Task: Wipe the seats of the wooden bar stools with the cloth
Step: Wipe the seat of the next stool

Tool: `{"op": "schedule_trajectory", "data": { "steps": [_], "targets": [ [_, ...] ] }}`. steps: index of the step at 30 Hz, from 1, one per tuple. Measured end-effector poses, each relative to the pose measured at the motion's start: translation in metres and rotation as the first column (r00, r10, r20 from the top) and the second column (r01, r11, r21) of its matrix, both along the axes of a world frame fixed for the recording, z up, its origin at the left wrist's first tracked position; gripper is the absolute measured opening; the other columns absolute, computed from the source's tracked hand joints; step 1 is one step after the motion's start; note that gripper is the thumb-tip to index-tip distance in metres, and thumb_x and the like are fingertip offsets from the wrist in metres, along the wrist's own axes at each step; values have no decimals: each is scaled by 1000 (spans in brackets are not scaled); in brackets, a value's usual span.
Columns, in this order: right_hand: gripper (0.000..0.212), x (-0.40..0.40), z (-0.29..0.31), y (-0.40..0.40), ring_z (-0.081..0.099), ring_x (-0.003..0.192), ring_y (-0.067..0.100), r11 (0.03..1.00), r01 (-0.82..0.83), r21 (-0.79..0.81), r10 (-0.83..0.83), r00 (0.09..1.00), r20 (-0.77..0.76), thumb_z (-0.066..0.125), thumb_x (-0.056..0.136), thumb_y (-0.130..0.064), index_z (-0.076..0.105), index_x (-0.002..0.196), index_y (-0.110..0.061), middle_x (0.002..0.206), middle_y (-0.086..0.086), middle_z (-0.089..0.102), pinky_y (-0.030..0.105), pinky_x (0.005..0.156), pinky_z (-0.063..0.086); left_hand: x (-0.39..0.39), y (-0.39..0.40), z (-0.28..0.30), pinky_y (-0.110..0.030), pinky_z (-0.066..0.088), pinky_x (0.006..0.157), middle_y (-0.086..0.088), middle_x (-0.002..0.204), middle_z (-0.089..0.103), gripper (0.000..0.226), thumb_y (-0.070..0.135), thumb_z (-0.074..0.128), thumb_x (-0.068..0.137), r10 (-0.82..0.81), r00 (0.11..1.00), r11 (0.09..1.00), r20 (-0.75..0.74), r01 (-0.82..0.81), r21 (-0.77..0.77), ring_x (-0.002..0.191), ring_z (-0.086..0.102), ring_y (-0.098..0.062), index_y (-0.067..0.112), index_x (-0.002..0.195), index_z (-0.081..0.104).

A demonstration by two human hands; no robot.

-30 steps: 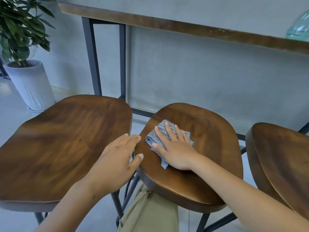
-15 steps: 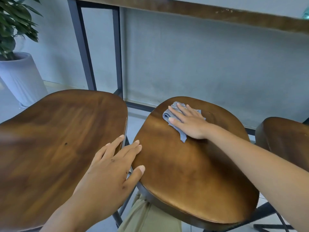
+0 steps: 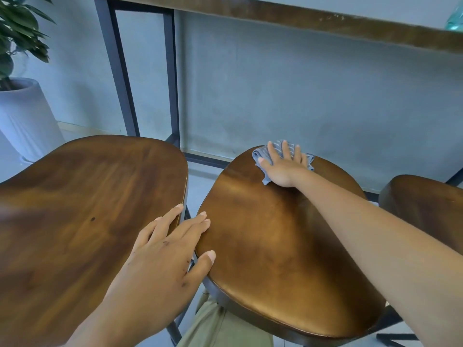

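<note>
Three wooden bar stools stand in a row. On the middle stool (image 3: 275,246), my right hand (image 3: 283,169) lies flat with spread fingers, pressing a blue-grey striped cloth (image 3: 260,156) against the far edge of the seat. My left hand (image 3: 165,256) rests open with fingers apart across the gap, its fingertips on the left rim of the middle seat and on the right edge of the left stool (image 3: 75,209). Only part of the right stool (image 3: 423,209) shows behind my right forearm.
A wooden counter (image 3: 325,21) on a black metal frame (image 3: 117,71) runs along the grey wall behind the stools. A potted plant in a white pot (image 3: 22,116) stands at the far left. My olive trouser leg (image 3: 220,326) shows below between the stools.
My right hand has slid the cloth from the near left part of the middle seat to its far edge. My left hand has stayed at the seat's left rim. The view has moved closer.
</note>
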State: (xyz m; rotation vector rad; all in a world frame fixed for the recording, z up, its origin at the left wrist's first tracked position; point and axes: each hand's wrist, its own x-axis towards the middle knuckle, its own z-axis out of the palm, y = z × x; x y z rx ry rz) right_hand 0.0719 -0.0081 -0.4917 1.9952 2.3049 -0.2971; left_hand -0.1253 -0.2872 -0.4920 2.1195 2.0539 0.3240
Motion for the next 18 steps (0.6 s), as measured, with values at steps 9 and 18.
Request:
{"op": "schedule_trajectory", "data": {
  "steps": [9,18],
  "targets": [
    [62,47,2,-82,-28,149,19,938,-344,-45,346,937,41,6,99,-64,-14,154,-46,164,-10,-21,42,120,-13,1,1,-2,-23,-7,111,40,149,0,90,76,-13,69,17,1000,1000,2,-17,-9,145,-15,4,49,153,9],
    [65,74,6,-18,-17,152,31,985,-168,22,163,975,148,5,97,-69,-12,155,-45,165,-8,-20,49,120,-8,0,3,-5,-32,1,120,43,142,4,90,80,-12,68,43,999,998,11,-43,-49,148,-11,0,51,151,11]
  ]
}}
